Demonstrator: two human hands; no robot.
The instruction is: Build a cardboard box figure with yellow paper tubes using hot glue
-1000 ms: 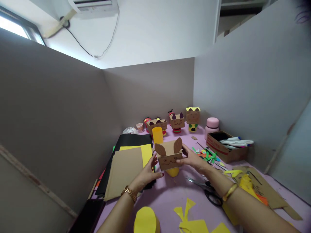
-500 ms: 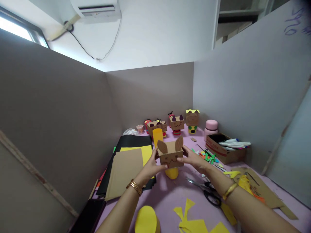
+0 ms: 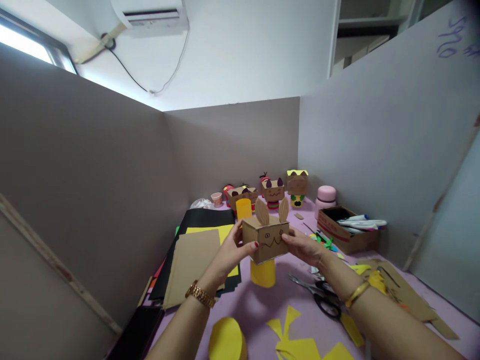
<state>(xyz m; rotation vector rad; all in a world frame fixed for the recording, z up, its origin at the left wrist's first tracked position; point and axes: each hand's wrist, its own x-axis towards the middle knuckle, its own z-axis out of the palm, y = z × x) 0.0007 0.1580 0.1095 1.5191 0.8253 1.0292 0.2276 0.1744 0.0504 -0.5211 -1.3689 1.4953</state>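
Between my hands is a cardboard animal head (image 3: 265, 241), a small box with two upright ears and a drawn face turned toward me. My left hand (image 3: 237, 248) grips its left side, thumb on the front. On its right side, my right hand (image 3: 303, 245) holds it with the thumb near one drawn eye. Beneath the box shows a yellow paper tube (image 3: 263, 273); how the two are joined is hidden. Close to my right forearm lie scissors (image 3: 323, 299) with black handles. A yellow paper roll (image 3: 227, 340) sits nearer to me.
Yellow paper scraps (image 3: 298, 347) lie in front. Left are a cardboard sheet (image 3: 193, 265) and black paper (image 3: 210, 218). An orange-yellow tube (image 3: 243, 208) and several box-headed figures (image 3: 273, 191) stand behind. On the right are a box of markers (image 3: 347, 235) and a pink bottle (image 3: 325, 197). Grey partitions enclose the table.
The cardboard head has tilted and turned in my hands, so its face, left side and more of the yellow tube below now show. Both hands have shifted with it.
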